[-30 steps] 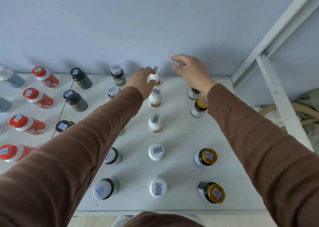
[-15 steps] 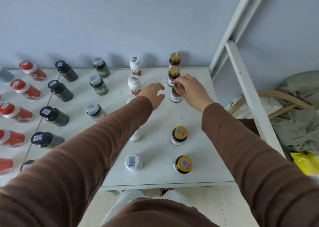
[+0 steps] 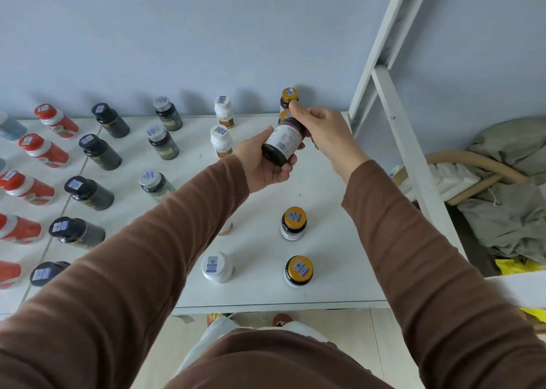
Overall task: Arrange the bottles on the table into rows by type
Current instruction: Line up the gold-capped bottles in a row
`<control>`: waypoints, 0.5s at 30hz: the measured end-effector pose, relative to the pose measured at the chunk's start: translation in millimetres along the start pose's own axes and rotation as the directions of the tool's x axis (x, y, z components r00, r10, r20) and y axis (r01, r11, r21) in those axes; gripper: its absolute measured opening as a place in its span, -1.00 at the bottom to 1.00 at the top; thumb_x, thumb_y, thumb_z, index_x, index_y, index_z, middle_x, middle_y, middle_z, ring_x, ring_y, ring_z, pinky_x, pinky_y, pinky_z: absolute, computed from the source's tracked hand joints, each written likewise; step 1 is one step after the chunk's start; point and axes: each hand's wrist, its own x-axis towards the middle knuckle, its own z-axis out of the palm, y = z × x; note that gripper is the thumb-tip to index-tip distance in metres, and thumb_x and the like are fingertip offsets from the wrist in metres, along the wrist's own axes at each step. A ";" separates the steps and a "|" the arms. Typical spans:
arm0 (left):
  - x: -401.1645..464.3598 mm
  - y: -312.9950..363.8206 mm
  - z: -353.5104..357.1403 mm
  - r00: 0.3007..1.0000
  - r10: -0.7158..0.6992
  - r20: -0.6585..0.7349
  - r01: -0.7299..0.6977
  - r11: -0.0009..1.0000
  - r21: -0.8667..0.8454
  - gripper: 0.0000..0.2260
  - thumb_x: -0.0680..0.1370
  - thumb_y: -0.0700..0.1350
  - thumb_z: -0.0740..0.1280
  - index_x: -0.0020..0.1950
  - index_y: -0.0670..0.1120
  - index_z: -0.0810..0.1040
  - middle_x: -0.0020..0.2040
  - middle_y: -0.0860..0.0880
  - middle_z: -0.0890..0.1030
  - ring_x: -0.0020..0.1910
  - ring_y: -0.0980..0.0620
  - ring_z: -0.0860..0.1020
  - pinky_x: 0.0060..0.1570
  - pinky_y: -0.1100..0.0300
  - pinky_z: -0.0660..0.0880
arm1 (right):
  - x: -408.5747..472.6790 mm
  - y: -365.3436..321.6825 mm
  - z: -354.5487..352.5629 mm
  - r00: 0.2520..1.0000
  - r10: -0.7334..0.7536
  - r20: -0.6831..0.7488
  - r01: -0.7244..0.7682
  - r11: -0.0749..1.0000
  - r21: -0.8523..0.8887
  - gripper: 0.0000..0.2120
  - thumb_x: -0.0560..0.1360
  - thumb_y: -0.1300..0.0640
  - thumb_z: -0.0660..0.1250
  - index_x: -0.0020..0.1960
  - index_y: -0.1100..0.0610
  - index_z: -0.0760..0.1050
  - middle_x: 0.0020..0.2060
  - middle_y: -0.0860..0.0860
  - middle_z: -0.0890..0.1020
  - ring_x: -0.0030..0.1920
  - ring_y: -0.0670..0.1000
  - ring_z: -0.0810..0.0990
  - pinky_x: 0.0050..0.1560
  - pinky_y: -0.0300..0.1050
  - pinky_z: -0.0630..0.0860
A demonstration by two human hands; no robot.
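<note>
Held bottle: a dark glass bottle with a white label [image 3: 283, 140], lifted above the white tabletop [image 3: 331, 187] and tipped so its dark base faces me and its cap end points away toward the wall.
My left hand [image 3: 264, 164]: cupped under the bottle's base end, fingers and thumb closed on its lower body.
My right hand [image 3: 322, 131]: clamped on the bottle's top end, fingers wrapped over the cap, which is hidden from view.
My sleeves: brown long sleeves [image 3: 177, 226] cover both forearms and cross the lower part of the view.
Gold-capped row: two dark bottles with gold caps stand upright near me, one [image 3: 293, 223] farther and one [image 3: 298, 271] nearer the front edge; another gold-capped bottle [image 3: 289, 97] stands at the back by the wall, and a fourth gold cap [image 3: 285, 114] peeks out just behind the held bottle.
White row: white plastic bottles with white caps stand to the left of that row, two at the back [image 3: 224, 112] [image 3: 221, 142] and one near the front [image 3: 217, 267]; my left arm covers the stretch between.
Silver-capped row: dark green bottles with silver caps [image 3: 167, 116] stand farther left.
Black-capped row: dark bottles with black caps [image 3: 110, 119] come next.
Red row: red bottles with red caps [image 3: 56, 121] line the far left.
Beside the tabletop: a white metal frame [image 3: 393, 116] rises on the right, with crumpled grey-green cloth [image 3: 508, 205] beyond it.
</note>
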 end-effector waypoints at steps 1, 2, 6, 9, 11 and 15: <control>0.5 -0.9 -0.5 1.000 -0.002 0.009 0.002 1.000 0.002 -0.42 0.62 0.22 -0.06 0.09 -0.20 0.55 -0.31 -0.13 0.54 -0.45 0.01 0.46 -0.37 0.24 0.49 | -1.9 0.0 -0.2 1.000 -0.003 -0.002 0.003 1.000 0.009 -0.51 0.40 -0.38 0.32 -0.27 0.07 0.48 -0.45 -0.07 0.41 -0.47 -0.09 0.32 -0.35 -0.14 0.25; 1.0 -1.8 -0.5 1.000 -0.002 0.010 0.001 1.000 0.007 -0.42 0.62 0.21 -0.05 0.10 -0.20 0.55 -0.30 -0.13 0.54 -0.45 0.01 0.46 -0.37 0.24 0.50 | -3.4 0.9 -0.3 1.000 -0.005 -0.002 0.005 1.000 0.018 -0.50 0.41 -0.37 0.32 -0.28 0.08 0.47 -0.45 -0.07 0.40 -0.47 -0.09 0.31 -0.35 -0.14 0.24; 4.7 -6.2 -4.1 0.995 0.059 -0.080 -0.053 0.996 0.071 -0.52 0.61 0.20 0.04 0.12 -0.17 0.51 -0.20 -0.18 0.60 -0.27 -0.07 0.55 -0.22 0.13 0.58 | -10.7 4.3 -3.2 0.999 -0.016 0.047 0.016 1.000 0.009 -0.56 0.49 -0.27 0.33 -0.08 0.13 0.64 -0.35 -0.11 0.56 -0.39 -0.15 0.45 -0.23 -0.14 0.41; 7.9 -12.5 -8.5 0.977 0.194 -0.091 -0.167 0.954 0.249 -0.68 0.63 0.10 0.12 0.20 -0.08 0.47 0.03 -0.14 0.57 -0.01 -0.09 0.56 0.00 0.05 0.58 | -12.9 9.6 -5.2 0.991 -0.070 0.118 0.076 0.996 -0.043 -0.67 0.50 -0.21 0.35 0.08 0.00 0.65 -0.07 -0.10 0.68 -0.09 -0.09 0.61 0.03 -0.03 0.57; 8.9 -17.3 -10.4 0.968 0.250 -0.037 -0.219 0.903 0.370 -0.76 0.64 0.00 0.13 0.26 -0.01 0.43 0.13 -0.10 0.54 0.12 -0.09 0.53 0.17 0.04 0.52 | -14.2 15.0 -5.2 0.983 -0.120 0.136 0.139 0.981 -0.137 -0.62 0.50 -0.17 0.37 0.24 -0.03 0.59 0.11 -0.07 0.64 0.10 -0.05 0.59 0.19 -0.01 0.54; 12.0 -22.3 -16.2 0.966 0.259 -0.021 -0.214 0.840 0.498 -0.70 0.61 -0.17 0.23 0.34 -0.01 0.37 0.18 -0.12 0.57 0.21 -0.04 0.53 0.24 0.08 0.43 | -22.5 24.9 -5.5 0.965 -0.211 0.157 0.253 0.910 -0.329 -0.58 0.50 -0.02 0.41 0.35 -0.02 0.51 0.10 -0.02 0.56 0.11 -0.02 0.52 0.08 -0.18 0.40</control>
